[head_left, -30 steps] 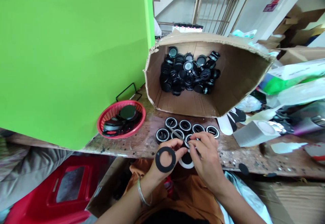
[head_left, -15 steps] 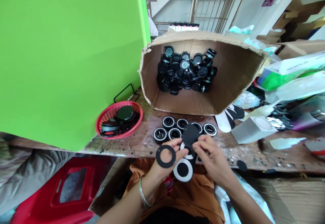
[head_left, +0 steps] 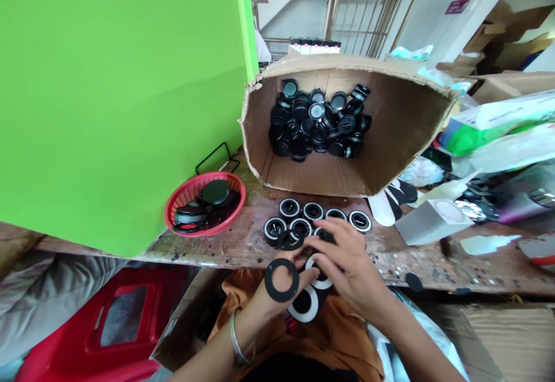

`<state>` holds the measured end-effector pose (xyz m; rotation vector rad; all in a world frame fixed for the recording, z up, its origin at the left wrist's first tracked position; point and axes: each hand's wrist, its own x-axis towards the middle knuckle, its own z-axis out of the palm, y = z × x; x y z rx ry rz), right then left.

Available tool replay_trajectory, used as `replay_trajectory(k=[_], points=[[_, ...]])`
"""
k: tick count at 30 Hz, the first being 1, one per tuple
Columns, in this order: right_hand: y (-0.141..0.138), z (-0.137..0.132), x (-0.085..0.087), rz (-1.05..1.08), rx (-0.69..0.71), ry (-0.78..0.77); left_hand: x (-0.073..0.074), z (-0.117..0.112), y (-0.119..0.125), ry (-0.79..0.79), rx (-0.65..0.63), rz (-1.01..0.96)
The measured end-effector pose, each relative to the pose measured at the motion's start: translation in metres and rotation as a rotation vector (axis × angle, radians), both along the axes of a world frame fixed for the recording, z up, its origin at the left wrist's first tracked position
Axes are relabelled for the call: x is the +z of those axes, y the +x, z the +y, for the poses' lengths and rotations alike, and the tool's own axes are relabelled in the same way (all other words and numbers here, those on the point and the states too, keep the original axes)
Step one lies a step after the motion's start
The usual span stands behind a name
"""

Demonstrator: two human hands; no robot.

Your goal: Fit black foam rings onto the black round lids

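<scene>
My left hand [head_left: 281, 286] grips a strip of black-and-white ring stickers [head_left: 304, 304], its thumb pressed on the strip. One flat black ring [head_left: 267, 281] lies over the base of that thumb. A second black ring [head_left: 282, 244] sticks out at the left fingertips, tilted. Reaching across from the right, my right hand [head_left: 347, 260] has bent fingers, with its fingertips at the near edge of this second ring; they partly cover the strip. Just beyond both hands stand several round black parts [head_left: 274, 229] with pale rims, on the worn wooden bench [head_left: 234, 249].
A tipped cardboard box [head_left: 390, 133] holds many black round parts. To its left sits a red basket [head_left: 173, 201] with black items, beside a green panel [head_left: 121, 93]. A white box [head_left: 420, 223], bottles and bags crowd the right. Black discs [head_left: 414, 281] lie near the front edge.
My right hand has moved left and up over the left fingers. A second black ring now shows at the left fingertips, and the strip has tilted down and left.
</scene>
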<state>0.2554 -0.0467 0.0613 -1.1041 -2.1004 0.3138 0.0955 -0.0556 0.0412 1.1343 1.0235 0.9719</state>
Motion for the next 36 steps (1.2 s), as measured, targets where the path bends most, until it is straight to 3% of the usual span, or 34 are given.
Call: replay_trajectory(k=[3, 6, 8, 10, 13, 16, 21, 25, 29, 34, 36], points=[[0.019, 0.007, -0.003, 0.223, -0.191, -0.256, 0.002, -0.006, -0.013, -0.150, -0.091, -0.043], [0.023, 0.011, -0.011, 0.507, -0.120, -0.669, 0.002, -0.009, -0.019, -0.203, -0.064, -0.111], [0.016, 0.010, -0.016, 0.607, -0.078, -0.759, 0.004, -0.008, -0.019, -0.217, 0.015, -0.131], [0.008, 0.007, -0.020, 0.561, -0.119, -0.669, 0.008, -0.007, -0.018, -0.256, 0.071, -0.126], [0.000, 0.000, -0.020, 0.323, -0.160, -0.376, 0.013, -0.006, -0.016, -0.289, 0.113, -0.114], [-0.003, -0.009, -0.017, 0.204, -0.143, -0.183, 0.012, -0.005, -0.012, -0.224, 0.174, -0.079], [-0.005, -0.016, -0.017, 0.216, -0.142, -0.198, -0.001, -0.001, -0.007, -0.055, 0.054, -0.028], [-0.002, -0.015, -0.021, 0.278, -0.180, -0.265, -0.007, -0.001, -0.004, -0.035, 0.008, -0.017], [-0.001, -0.019, -0.023, 0.333, -0.231, -0.276, -0.002, -0.004, 0.005, -0.053, 0.075, -0.086], [-0.003, -0.031, -0.025, 0.267, -0.223, -0.254, 0.010, -0.010, 0.015, -0.169, -0.042, -0.203], [0.008, -0.029, -0.030, 0.225, -0.258, -0.205, 0.011, -0.012, 0.016, -0.216, -0.032, -0.193]])
